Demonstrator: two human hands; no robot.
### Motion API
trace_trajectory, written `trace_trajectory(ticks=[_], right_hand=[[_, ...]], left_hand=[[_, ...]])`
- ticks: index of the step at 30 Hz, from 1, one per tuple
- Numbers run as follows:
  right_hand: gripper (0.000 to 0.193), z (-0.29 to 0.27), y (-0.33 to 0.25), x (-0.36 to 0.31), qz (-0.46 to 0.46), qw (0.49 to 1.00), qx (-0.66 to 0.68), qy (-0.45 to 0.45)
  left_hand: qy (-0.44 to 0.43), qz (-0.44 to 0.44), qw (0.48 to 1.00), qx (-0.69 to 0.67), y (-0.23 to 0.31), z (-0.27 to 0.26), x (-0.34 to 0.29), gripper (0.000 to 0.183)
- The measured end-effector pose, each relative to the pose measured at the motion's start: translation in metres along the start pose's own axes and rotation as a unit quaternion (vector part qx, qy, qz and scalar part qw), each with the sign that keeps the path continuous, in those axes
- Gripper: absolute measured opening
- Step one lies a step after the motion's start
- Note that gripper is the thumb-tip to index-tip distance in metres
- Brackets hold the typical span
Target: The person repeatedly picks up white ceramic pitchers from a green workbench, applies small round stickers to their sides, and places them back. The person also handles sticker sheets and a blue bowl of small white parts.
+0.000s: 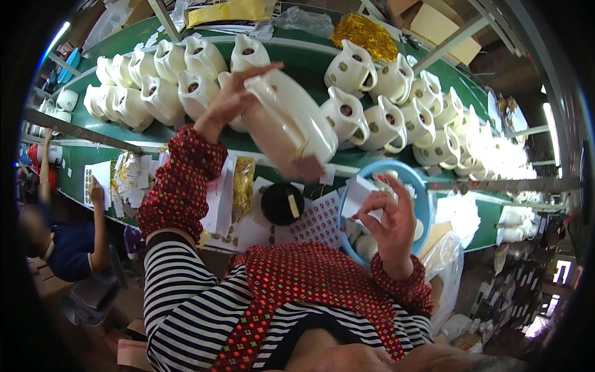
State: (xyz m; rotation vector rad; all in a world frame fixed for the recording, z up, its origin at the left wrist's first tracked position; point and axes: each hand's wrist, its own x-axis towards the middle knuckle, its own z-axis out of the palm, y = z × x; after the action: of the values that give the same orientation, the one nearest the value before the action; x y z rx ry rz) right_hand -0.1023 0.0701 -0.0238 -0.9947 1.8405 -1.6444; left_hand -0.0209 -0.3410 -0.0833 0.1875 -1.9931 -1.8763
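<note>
A large cream-white plastic jug point(288, 118) hangs tilted in front of me, its edges smeared by motion. My left hand point(232, 99) is closed on its upper left end, with the grip partly hidden. Near the jug's lower end shows a small brownish tag point(307, 167) with a bit of gold tie. To the right, my right hand point(392, 220) is raised with its fingers pinched together. A white card point(355, 197) is at those fingertips, above a light-blue basin point(423, 198) holding rounded white pieces.
Rows of cream jugs point(201, 59) stand on the green bench at left, with more jugs point(384, 121) at right. Before me lie a black round dish point(273, 204), a sticker sheet point(315, 218) and gold ties point(243, 186). At far left a co-worker's arm point(99, 223) reaches over the bench.
</note>
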Motion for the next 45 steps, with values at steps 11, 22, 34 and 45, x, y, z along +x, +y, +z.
trace_trajectory(ticks=[11,22,34,45], right_hand=[[0.075,0.050,-0.026,-0.072,0.085,0.980,-0.006,-0.182],[0.092,0.072,-0.025,-0.087,0.004,0.968,-0.105,-0.230],[0.122,0.082,0.018,-0.068,-0.064,0.959,-0.264,-0.075],[0.130,0.012,0.034,-0.065,0.038,0.974,-0.216,-0.049]], left_hand=[[-0.195,-0.219,0.935,-0.201,-0.033,0.111,-0.139,0.050],[-0.240,-0.210,0.929,-0.188,-0.049,0.112,-0.137,0.068],[-0.234,-0.239,0.925,-0.178,-0.039,0.115,-0.128,0.057],[-0.079,0.062,0.928,0.359,0.008,0.046,0.004,0.069]])
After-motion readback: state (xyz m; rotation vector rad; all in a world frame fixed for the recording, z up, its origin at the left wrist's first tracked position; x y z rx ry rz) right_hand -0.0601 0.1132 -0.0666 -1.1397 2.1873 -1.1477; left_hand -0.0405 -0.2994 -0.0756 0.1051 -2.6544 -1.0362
